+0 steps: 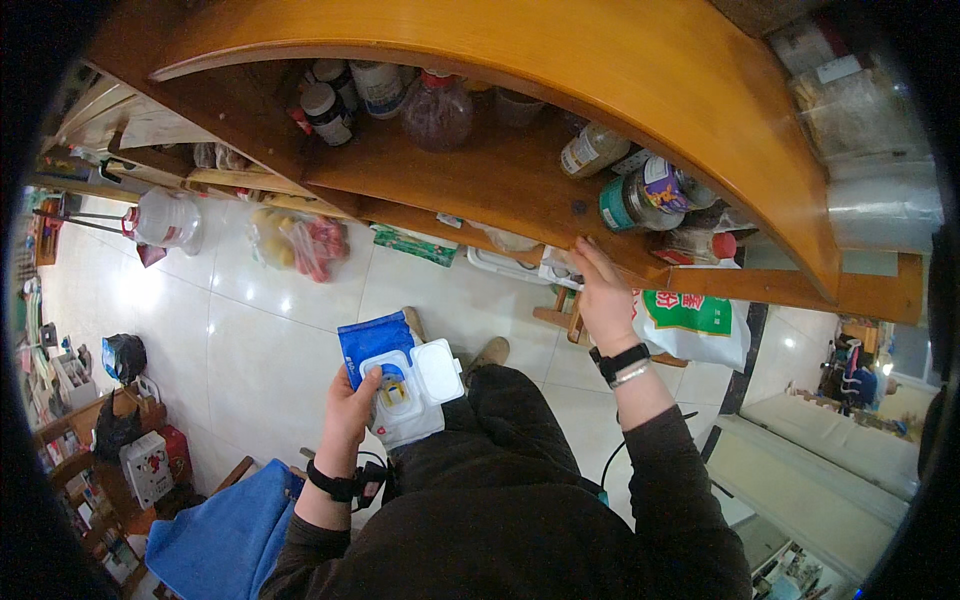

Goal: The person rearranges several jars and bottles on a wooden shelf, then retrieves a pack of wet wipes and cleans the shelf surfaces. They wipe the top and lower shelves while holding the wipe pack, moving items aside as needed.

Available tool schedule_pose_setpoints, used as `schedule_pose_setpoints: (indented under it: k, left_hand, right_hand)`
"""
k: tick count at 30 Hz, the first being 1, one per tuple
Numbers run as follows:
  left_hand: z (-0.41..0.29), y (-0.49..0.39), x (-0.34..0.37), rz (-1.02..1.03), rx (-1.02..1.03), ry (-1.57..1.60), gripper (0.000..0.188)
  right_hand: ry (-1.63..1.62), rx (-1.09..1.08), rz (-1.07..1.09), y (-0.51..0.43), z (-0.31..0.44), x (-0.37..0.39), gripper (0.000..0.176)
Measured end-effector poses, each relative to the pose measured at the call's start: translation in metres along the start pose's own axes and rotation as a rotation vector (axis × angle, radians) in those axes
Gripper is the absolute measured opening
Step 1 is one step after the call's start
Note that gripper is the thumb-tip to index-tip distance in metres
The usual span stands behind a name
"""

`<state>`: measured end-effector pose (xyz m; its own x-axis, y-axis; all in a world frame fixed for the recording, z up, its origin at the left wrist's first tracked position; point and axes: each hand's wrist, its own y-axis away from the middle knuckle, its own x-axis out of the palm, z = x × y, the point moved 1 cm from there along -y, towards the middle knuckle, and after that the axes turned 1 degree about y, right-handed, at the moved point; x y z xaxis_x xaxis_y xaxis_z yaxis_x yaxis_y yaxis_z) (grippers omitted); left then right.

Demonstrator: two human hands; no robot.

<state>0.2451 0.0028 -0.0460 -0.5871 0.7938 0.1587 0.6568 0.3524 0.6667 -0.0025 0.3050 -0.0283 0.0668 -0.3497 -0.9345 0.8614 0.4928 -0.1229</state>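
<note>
My left hand (355,399) grips a blue-and-white pack of wet wipes (410,414), its thumb near the opening. The pack's white plastic lid (438,372) is flipped up. At the front edge of a wooden cabinet shelf (457,184) is my right hand (604,300), its fingers stretched out and no object visible in it. Part of its palm side is hidden. Just beyond those fingertips stands a glass jar with a teal label (628,204). A bottle with a red cap (696,246) lies to the right, near the shelf's front.
An arched wooden panel (525,41) overhangs the shelf. Several jars and a round red-capped container (438,112) stand farther back. Below are a white-and-green sack (694,326), a bag of fruit (300,241) and a large clear plastic jug (169,219). A blue cloth (225,529) hangs at lower left.
</note>
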Motion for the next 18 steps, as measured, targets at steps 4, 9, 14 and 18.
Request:
schedule_pose_setpoints:
  k: [4,9,14,18]
  left_hand:
    - [0.003,0.004,0.004,-0.017,-0.023,-0.025,0.03]
    - [0.008,0.009,0.009,-0.012,-0.006,-0.022,0.03]
    - [0.018,0.008,-0.004,-0.083,0.005,-0.051,0.03]
    - [0.023,0.008,-0.014,-0.102,0.021,-0.029,0.028]
  right_hand:
    - [-0.156,0.168,-0.117,0.002,0.002,-0.002,0.039]
    - [0.063,0.174,-0.159,-0.035,0.025,0.009,0.042]
    - [-0.213,0.147,-0.238,-0.022,0.027,0.0,0.037]
    - [0.002,0.107,-0.329,0.008,-0.012,-0.006,0.031]
